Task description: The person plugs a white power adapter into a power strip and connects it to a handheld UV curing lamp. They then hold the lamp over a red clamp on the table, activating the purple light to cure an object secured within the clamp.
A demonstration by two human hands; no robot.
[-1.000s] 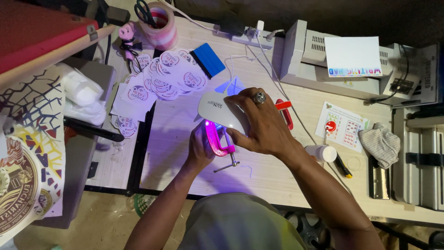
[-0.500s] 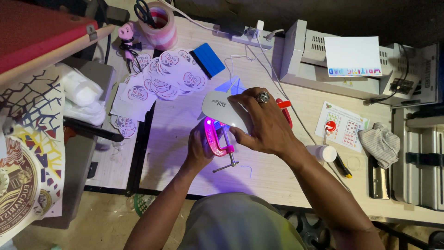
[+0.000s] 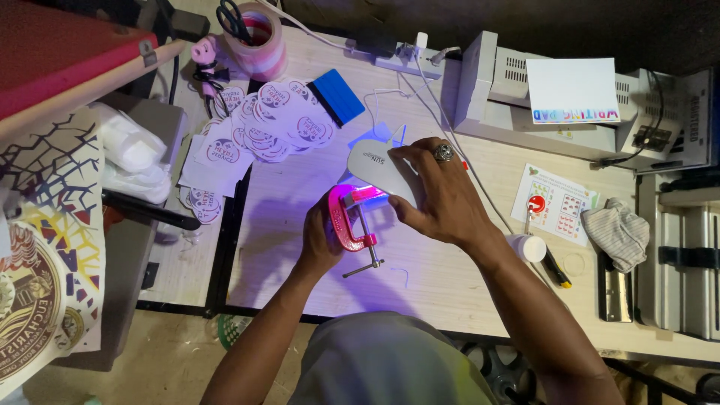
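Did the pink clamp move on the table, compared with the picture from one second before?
No. The pink clamp sits at the same spot relative to the pile of round stickers and the blue squeegee, held by the left hand.

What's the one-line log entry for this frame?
left hand: holds pink C-clamp | right hand: on white UV lamp, lit violet | round stickers left on table
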